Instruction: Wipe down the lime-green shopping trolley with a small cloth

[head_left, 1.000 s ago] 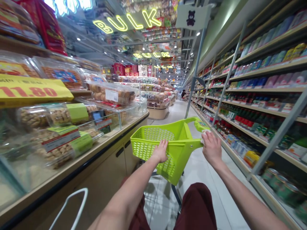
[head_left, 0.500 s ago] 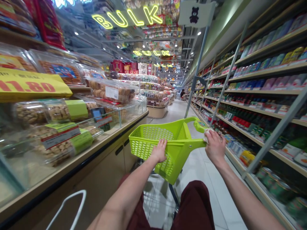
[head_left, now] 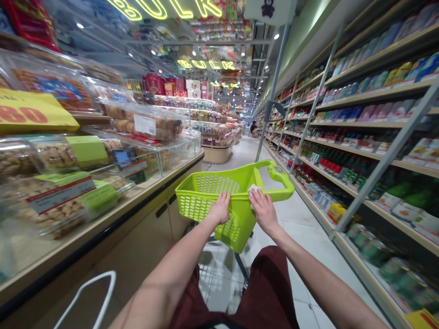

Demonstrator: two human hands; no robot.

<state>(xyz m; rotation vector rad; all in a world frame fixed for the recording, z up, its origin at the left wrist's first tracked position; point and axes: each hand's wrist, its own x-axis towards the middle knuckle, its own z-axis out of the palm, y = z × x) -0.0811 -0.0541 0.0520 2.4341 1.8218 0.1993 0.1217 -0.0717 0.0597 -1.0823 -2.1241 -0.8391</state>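
Lime-green plastic trolley basket (head_left: 219, 196) sits low in the middle of the frame, long axis running away from the camera down the aisle, looped handle (head_left: 281, 183) out at upper right. Left hand (head_left: 219, 209) is hooked over the near rim, fingers curled onto the perforated plastic. Right hand (head_left: 264, 211) grips the rim too, with a white bit of tissue (head_left: 253, 193) pinched under it. Glass bulk bins (head_left: 144, 157) of biscuits line the left, packed shelves (head_left: 373, 151) the right, pale floor tiles (head_left: 295, 228) between.
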